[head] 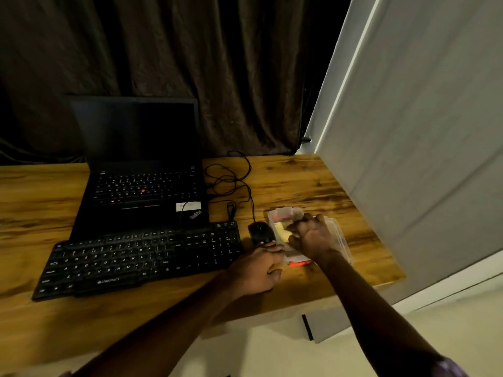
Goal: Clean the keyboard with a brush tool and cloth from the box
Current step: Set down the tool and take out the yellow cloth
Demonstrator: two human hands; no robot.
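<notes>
One external keyboard (141, 259) lay flat on the desk (299, 180), just in front of one open laptop (141, 186). One mouse (260, 232) sat between it and one clear box (340, 235), which had two red latches, far and near end. Two hands were at the box: the left hand (258, 270) curled round its near-left corner, the right hand (313, 238) inside with fingers bent over something pale yellow (280, 231); grip unclear, blurred. One black cable (231, 180) lay looped behind the mouse.
</notes>
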